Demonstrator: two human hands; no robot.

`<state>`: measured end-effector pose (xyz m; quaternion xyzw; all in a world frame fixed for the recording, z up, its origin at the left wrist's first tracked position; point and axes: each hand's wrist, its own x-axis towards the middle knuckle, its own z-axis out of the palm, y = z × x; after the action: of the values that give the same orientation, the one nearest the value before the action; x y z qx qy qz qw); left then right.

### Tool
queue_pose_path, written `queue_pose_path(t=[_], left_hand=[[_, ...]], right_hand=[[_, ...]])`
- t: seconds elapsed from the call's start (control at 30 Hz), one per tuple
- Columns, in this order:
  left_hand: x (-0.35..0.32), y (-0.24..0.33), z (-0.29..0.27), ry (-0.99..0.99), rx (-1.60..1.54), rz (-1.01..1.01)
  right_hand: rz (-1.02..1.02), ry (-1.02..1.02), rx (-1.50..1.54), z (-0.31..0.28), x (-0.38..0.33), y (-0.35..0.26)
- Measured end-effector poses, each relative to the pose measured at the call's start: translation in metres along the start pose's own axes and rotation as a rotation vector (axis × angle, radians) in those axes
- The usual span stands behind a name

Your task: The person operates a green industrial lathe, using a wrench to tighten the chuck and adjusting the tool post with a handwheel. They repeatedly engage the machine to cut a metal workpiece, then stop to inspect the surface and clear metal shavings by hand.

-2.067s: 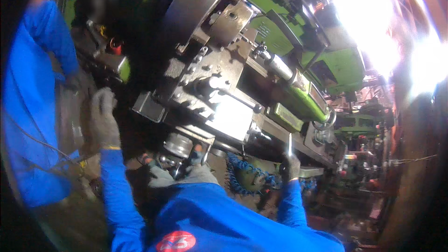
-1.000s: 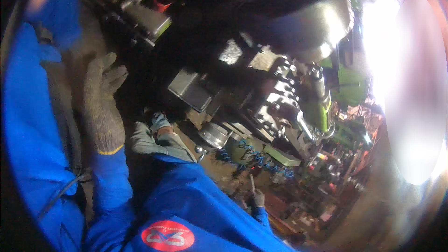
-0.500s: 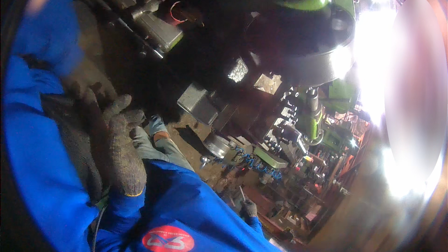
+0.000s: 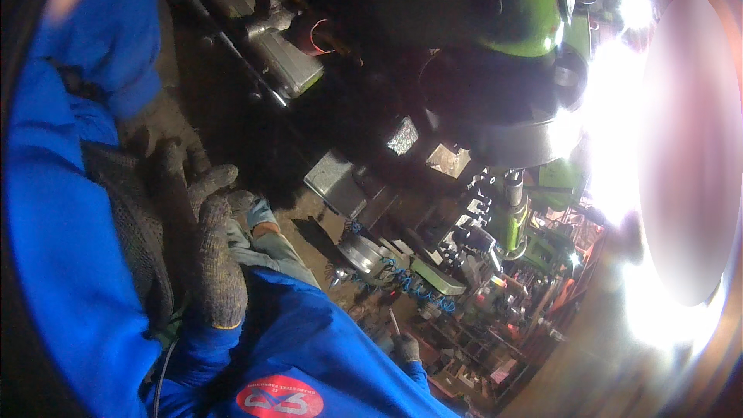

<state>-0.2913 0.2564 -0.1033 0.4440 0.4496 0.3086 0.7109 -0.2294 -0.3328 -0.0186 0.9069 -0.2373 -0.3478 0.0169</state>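
My left hand (image 4: 179, 156), in a grey knit glove, reaches down from the blue sleeve at the upper left. Below it is my right hand (image 4: 220, 279), gloved alike, with its sleeve rising from the lower edge. The two hands meet at the fingers, which look loosely stretched out. No object shows in either one, though shadow hides the space between the palms. Dark mesh cloth (image 4: 133, 220) lies beside them at the left. A thin cable (image 4: 161, 387) runs below the right wrist. Grey trousers (image 4: 285, 254) show just past the fingertips.
A large green machine (image 4: 534, 0) fills the top, with a grey round housing (image 4: 515, 143) below it. Nearer are a metal box (image 4: 337, 182), a long rod (image 4: 255, 73) and a blue coiled hose (image 4: 422, 290). Another gloved hand (image 4: 406, 348), apparently a co-worker's, holds a thin stick.
The view has shifted a little, so the machines at the top sit lower and further right. My hands stay together in nearly the same pose.
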Motion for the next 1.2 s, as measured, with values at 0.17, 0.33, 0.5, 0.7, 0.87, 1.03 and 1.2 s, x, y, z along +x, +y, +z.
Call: queue_pose_path(t=[0.17,0.33,0.5,0.7,0.87,1.03,1.2], left_hand=[[0.007,0.002,-0.002,-0.001,0.014,-0.019],[0.007,-0.003,-0.003,0.010,0.021,0.003],[0.006,-0.003,-0.002,0.036,0.049,0.032],[0.011,0.004,-0.006,0.058,0.116,0.082],[0.014,0.010,-0.004,0.104,0.128,0.109],[0.021,0.003,0.000,0.093,0.136,0.140],[0.024,0.001,-0.008,0.138,0.178,0.165]], right_hand=[[-0.060,-0.013,-0.201,-0.003,0.021,0.045],[-0.071,-0.027,-0.169,0.002,0.018,0.033],[-0.600,-0.054,-0.591,-0.004,0.012,0.004],[-0.288,-0.049,-0.115,0.005,0.028,0.029],[-0.187,-0.062,-0.108,0.003,0.021,-0.009],[-0.136,-0.058,-0.067,0.018,0.014,-0.012],[-0.126,-0.079,-0.082,0.017,0.016,-0.015]])
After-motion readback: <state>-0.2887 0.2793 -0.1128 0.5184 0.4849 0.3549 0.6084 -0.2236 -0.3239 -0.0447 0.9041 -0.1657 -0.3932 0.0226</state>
